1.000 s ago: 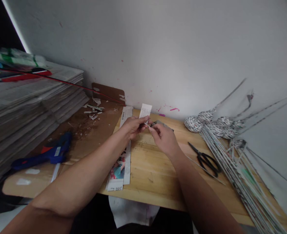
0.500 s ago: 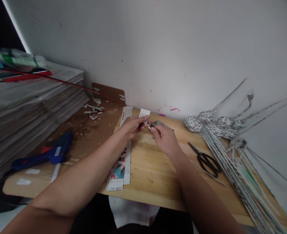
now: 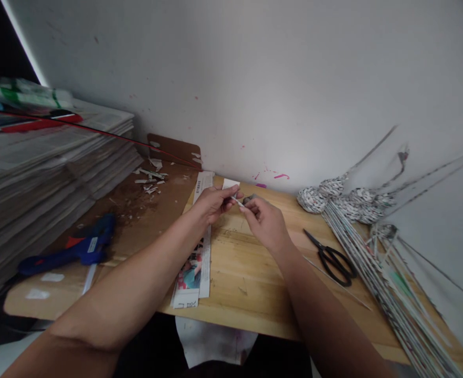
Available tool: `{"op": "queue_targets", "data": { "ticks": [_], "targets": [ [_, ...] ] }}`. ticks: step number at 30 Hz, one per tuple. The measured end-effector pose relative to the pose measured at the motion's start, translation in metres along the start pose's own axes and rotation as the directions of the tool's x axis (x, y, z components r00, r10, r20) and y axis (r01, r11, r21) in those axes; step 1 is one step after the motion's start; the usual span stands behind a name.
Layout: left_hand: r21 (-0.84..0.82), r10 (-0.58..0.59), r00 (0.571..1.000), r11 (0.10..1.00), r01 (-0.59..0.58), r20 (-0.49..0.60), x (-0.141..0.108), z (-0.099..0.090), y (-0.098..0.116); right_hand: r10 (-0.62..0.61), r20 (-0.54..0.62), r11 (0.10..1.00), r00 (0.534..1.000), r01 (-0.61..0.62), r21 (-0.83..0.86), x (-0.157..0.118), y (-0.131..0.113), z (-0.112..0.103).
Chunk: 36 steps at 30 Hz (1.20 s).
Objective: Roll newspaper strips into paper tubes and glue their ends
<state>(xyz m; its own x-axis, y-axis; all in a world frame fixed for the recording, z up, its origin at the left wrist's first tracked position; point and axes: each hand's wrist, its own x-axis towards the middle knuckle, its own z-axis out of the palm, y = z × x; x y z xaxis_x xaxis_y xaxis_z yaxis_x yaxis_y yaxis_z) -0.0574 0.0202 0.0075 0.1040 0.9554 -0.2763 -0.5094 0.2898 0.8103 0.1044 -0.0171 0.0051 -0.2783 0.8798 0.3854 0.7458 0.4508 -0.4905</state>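
Note:
My left hand (image 3: 212,202) and my right hand (image 3: 265,221) meet above the far middle of the wooden table (image 3: 251,283). Both pinch a small white paper strip (image 3: 230,185) whose free end sticks up behind my left fingers. A thin rolled part of it runs between my fingertips. Under my left wrist lies a long newspaper strip (image 3: 197,252), flat on the table.
Black scissors (image 3: 332,258) lie right of my right hand. Rolled newspaper sticks (image 3: 377,257) and paper balls (image 3: 336,195) fill the right side. A blue glue gun (image 3: 72,251) lies at left, below a tall newspaper stack (image 3: 38,173). Paper scraps (image 3: 149,181) lie near the wall.
The upright white end of the paper strip has grown shorter as my fingers roll it; my right hand has shifted slightly. Everything else stays put.

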Motion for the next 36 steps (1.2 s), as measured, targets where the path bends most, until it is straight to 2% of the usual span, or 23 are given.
{"op": "queue_targets", "data": {
  "ticks": [3,8,13,17,25,30,36],
  "targets": [
    [0.000,-0.003,1.000,1.000,0.003,0.004,0.000,0.000,0.000,-0.005,0.029,0.998,1.000,0.007,-0.067,0.000,0.000,0.000],
    [-0.020,-0.006,1.000,1.000,0.006,0.009,0.000,0.001,0.000,0.015,0.015,1.000,1.000,-0.016,0.019,0.000,0.001,0.001],
    [-0.001,-0.030,0.999,1.000,0.030,0.033,-0.002,0.002,0.000,0.019,0.034,0.997,0.999,-0.017,-0.069,0.001,0.000,0.000],
    [-0.019,-0.036,0.998,0.999,0.037,0.049,-0.003,0.002,0.000,0.027,0.053,0.997,0.998,-0.023,-0.067,0.002,0.000,0.000],
    [-0.081,-0.016,0.989,0.996,0.028,0.147,-0.001,-0.001,-0.001,0.079,0.026,0.995,0.997,-0.077,-0.061,0.001,0.000,-0.003],
    [-0.075,0.002,0.975,0.997,0.015,0.220,-0.003,-0.004,0.000,0.066,-0.008,0.997,0.998,-0.066,-0.037,0.001,-0.003,-0.007],
    [-0.087,0.064,0.988,0.995,-0.052,0.142,-0.022,0.011,0.012,0.023,-0.035,0.999,0.999,-0.022,0.027,-0.002,-0.015,-0.022]
  ]
}}
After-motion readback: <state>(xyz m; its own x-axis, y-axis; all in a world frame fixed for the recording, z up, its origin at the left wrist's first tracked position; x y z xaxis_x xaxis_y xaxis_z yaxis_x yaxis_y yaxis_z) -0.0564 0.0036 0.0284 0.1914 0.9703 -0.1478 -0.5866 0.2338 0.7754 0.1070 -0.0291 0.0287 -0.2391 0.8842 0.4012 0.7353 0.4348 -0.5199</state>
